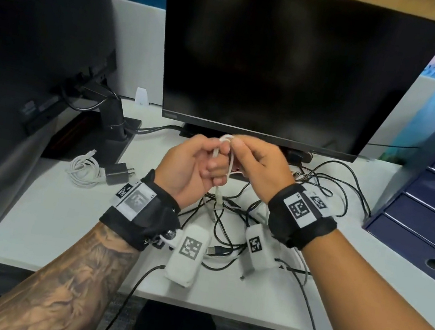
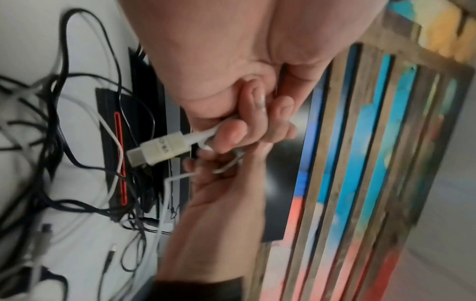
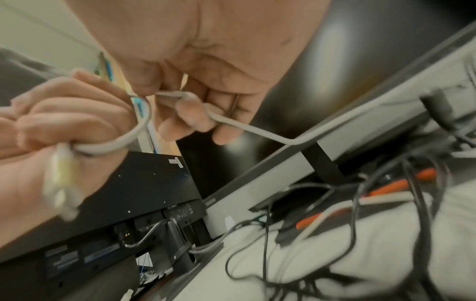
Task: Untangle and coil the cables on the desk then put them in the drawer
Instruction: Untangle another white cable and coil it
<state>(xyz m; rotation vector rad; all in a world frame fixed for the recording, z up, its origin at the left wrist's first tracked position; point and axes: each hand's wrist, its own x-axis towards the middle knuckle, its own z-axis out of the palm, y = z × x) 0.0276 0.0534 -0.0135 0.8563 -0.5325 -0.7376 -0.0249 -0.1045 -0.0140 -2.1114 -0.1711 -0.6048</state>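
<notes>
Our left hand (image 1: 191,164) curls around a white cable (image 1: 223,148), its plug (image 2: 157,150) hanging below the fist. Our right hand (image 1: 256,166), touching it, pinches the loop's top. The slack trails down from the right hand into the tangled black cables (image 1: 229,225) on the desk (image 1: 57,209).

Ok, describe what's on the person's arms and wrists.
Both forearms are bare; the left forearm is tattooed. Each wrist wears a black band bearing white square-code tags. White tagged boxes hang below them, with a black cable trailing down.
</notes>
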